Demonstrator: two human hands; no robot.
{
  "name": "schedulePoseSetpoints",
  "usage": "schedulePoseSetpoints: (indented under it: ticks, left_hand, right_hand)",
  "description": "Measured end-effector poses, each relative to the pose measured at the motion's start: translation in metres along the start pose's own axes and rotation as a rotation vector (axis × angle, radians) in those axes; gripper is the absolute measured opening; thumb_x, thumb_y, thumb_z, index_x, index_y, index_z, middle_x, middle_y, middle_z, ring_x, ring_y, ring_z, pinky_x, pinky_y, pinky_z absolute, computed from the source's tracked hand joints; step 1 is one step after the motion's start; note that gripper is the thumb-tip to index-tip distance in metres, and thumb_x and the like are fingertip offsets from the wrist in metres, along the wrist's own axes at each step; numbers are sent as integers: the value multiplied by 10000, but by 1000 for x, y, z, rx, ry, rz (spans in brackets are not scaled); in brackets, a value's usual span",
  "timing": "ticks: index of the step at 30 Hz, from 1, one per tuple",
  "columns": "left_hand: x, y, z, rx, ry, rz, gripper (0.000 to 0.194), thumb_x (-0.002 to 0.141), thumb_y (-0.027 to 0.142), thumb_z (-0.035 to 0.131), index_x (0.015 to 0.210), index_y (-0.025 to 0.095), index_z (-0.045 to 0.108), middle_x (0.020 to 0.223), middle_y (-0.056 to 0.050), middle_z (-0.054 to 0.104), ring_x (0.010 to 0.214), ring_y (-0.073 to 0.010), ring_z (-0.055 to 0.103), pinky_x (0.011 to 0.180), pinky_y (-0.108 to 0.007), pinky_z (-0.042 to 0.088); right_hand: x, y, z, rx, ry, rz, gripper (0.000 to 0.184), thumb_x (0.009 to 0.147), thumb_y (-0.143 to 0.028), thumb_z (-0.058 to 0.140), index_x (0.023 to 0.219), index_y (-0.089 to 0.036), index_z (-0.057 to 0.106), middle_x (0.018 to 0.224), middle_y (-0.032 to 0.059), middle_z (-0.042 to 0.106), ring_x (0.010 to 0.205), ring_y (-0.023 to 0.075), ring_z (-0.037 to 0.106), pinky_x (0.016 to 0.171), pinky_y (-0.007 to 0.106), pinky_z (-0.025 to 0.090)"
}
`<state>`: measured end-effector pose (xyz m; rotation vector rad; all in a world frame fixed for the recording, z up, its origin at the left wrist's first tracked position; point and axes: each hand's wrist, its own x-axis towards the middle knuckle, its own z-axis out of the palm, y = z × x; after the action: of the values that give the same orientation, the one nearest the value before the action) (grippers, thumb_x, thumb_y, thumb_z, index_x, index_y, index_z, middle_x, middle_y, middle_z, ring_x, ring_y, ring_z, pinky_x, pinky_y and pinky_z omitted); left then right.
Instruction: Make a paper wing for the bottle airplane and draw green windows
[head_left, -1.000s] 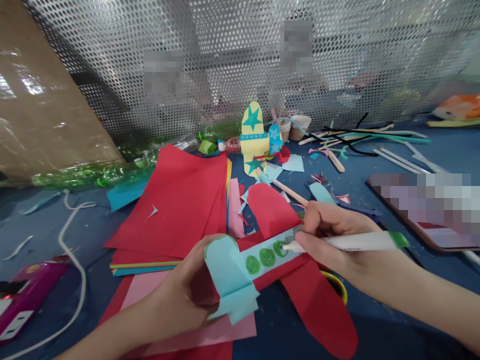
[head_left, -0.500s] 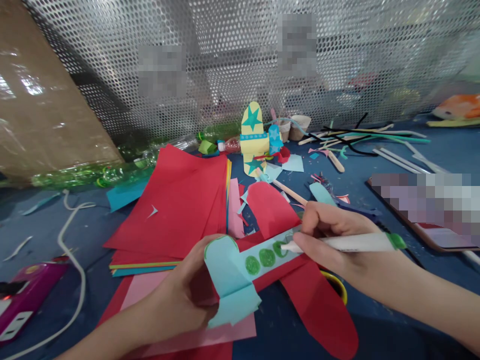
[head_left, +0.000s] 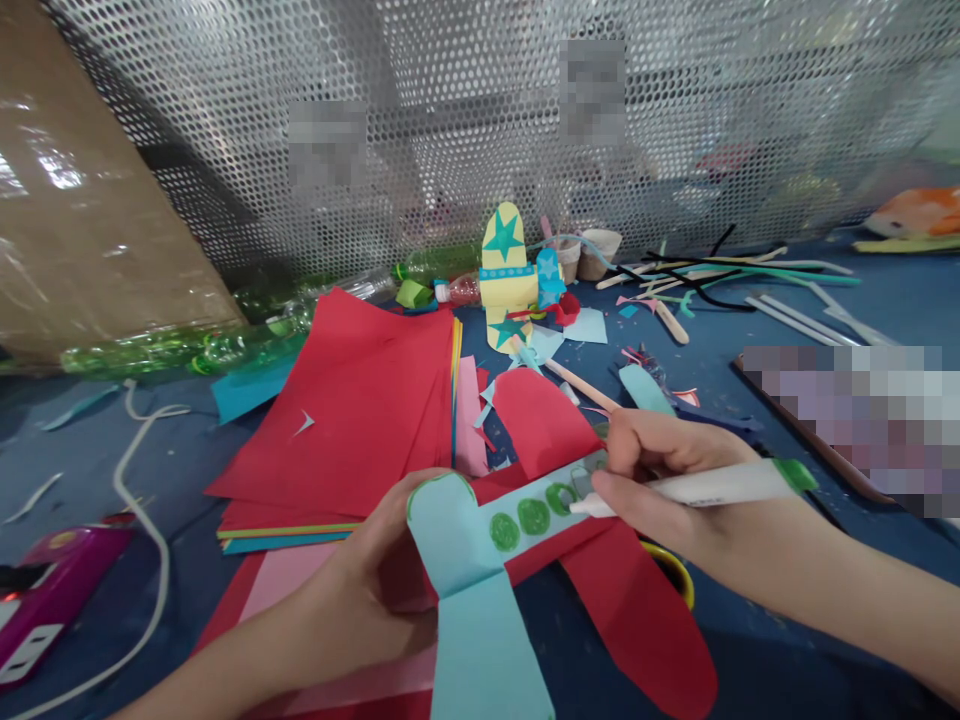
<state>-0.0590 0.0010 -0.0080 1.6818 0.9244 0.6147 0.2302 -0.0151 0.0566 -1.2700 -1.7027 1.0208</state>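
My left hand [head_left: 375, 570] is closed around the tail end of a red paper airplane [head_left: 544, 425], with its thumb against the light blue paper tail piece [head_left: 450, 535]. The tail's lower flap hangs down in front. Along the body runs a light blue strip [head_left: 517, 547] with green circles: two filled, the third partly coloured with a pale centre, then faint outlines. Pinched in my right hand [head_left: 660, 470] is a white marker [head_left: 720, 487] with a green end, its tip at the third circle's lower right edge. The left fingertips are hidden behind the paper.
Stacked red paper [head_left: 360, 400] lies left of the airplane. A finished yellow paper airplane [head_left: 506, 285] stands behind it, near clear bottles and a perforated metal screen [head_left: 465, 120]. Pipe cleaners [head_left: 727, 270] and a phone [head_left: 825, 430] are at right; a purple power strip [head_left: 67, 590] is at left.
The marker tip has shifted slightly right and down, and the third circle's green ring is thicker. The tail's lower flap has swung down and shows longer. My left hand has hardly moved.
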Motion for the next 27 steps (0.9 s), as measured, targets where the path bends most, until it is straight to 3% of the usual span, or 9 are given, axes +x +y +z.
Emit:
schedulePoseSetpoints:
  ticks: [8, 19, 27]
  left_hand:
    - [1, 5, 2, -25, -8, 15, 814, 721, 185, 830, 1408, 404, 452, 1465, -67, 491, 1113, -277, 658, 785, -256, 624]
    - [3, 6, -1, 83, -20, 58, 846, 711, 172, 840, 1404, 444, 438, 1466, -42, 496, 1208, -303, 613, 883, -305, 601]
    - [2, 5, 3, -44, -27, 25, 818, 716, 170, 829, 1394, 429, 452, 1452, -41, 518, 1167, -290, 643, 865, -308, 610]
  right_hand:
    - [1, 1, 1, -8, 10, -1, 261, 809, -176, 527, 613, -243, 368, 527, -96, 327, 466, 91, 258, 410, 240, 197]
    - [1, -1, 1, 19, -6, 20, 242, 796, -180, 517, 610, -246, 378, 517, -99, 340, 460, 87, 275, 404, 234, 212]
    - [-1, 2, 0, -26, 24, -15, 256, 807, -168, 510, 614, -247, 361, 522, -97, 322, 465, 93, 254, 411, 242, 196]
